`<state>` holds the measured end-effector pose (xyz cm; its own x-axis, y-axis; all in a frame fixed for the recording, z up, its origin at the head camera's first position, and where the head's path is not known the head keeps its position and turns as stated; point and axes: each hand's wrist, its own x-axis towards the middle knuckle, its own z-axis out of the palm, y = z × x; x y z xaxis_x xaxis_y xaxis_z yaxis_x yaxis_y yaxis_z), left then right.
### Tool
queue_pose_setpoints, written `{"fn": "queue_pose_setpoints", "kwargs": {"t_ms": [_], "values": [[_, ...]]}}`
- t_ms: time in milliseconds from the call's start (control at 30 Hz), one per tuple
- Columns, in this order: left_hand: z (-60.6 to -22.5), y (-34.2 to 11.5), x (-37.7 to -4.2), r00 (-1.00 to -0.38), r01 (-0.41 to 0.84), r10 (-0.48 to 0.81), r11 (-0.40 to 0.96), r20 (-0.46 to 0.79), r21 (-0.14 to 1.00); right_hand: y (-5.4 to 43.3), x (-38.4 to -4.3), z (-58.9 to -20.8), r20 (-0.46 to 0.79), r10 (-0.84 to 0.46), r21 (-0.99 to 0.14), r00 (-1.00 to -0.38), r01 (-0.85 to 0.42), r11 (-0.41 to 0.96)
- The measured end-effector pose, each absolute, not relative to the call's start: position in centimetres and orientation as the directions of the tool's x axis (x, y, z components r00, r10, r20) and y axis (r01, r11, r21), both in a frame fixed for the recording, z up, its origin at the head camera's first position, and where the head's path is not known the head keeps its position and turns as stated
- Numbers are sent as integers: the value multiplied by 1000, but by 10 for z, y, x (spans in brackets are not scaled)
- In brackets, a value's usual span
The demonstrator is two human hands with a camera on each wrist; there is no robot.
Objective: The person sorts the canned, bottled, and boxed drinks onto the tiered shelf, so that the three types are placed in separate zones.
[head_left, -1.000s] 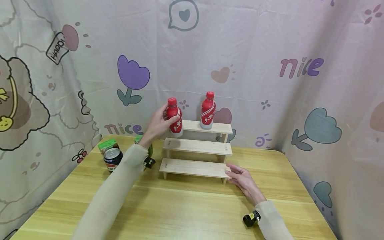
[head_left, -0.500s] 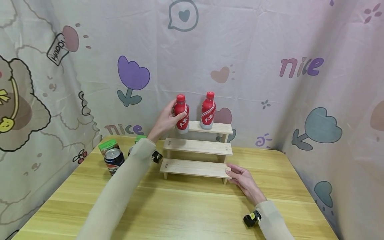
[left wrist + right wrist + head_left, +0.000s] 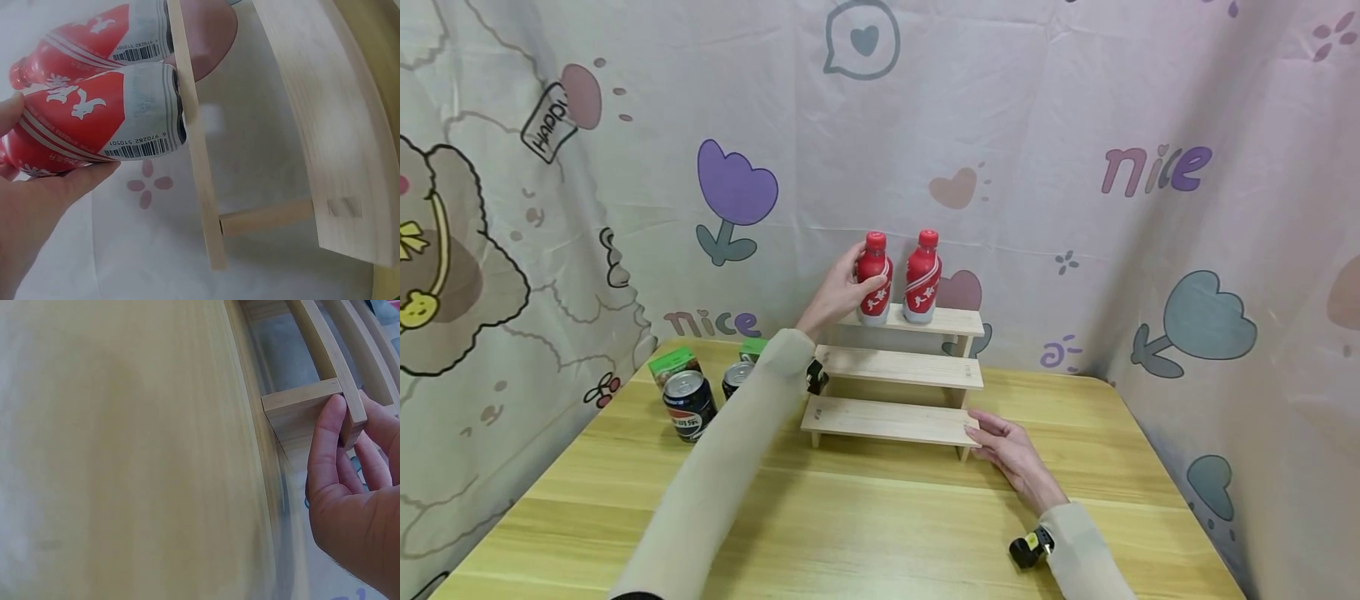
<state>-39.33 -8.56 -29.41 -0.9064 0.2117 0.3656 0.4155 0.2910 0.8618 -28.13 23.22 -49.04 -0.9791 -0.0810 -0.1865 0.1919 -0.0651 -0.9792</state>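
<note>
My left hand (image 3: 841, 292) grips a red-and-white bottle (image 3: 874, 279) from its left side, upright at the top step of a wooden three-step rack (image 3: 887, 419). In the left wrist view this bottle (image 3: 103, 119) has its base at the top board; whether its weight rests there I cannot tell. Just to its right a matching bottle (image 3: 922, 279) stands on the same step. My right hand (image 3: 1013, 460) pinches the right end of the lowest step; in the right wrist view the fingers (image 3: 326, 444) lie on both faces of the board.
Left of the rack on the wooden table (image 3: 880, 517) stand a dark drink can (image 3: 689, 408), a second can (image 3: 737, 377) partly behind my left sleeve, and two green-topped boxes, one box (image 3: 673, 365) behind the first can. A printed curtain (image 3: 865, 150) hangs close behind the rack.
My left hand has carried its bottle to the right and slightly up, to beside the standing bottle. The second can has come into sight from behind the sleeve. My right hand stays put.
</note>
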Motion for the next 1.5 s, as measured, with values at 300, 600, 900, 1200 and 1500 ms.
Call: {"fn": "queue_pose_setpoints", "kwargs": {"t_ms": [300,600,900,1200,1500], "values": [[-293,-82,-409,-918,379,222,247,329,892,233,-282,-490,-189,-82,-979,-979,194,-57],[-291,-82,-413,-920,350,264,225,289,909,233,-282,-490,-194,-91,-978,-977,199,-56],[-296,-76,-414,-904,391,266,197,335,899,235,-279,-489,-192,-96,-979,-977,197,-44],[-296,-74,-417,-902,400,266,220,340,890,234,-281,-489,-201,-87,-976,-976,208,-70],[-297,-75,-419,-904,390,280,229,323,892,234,-281,-490,-200,-101,-976,-975,207,-71]]}}
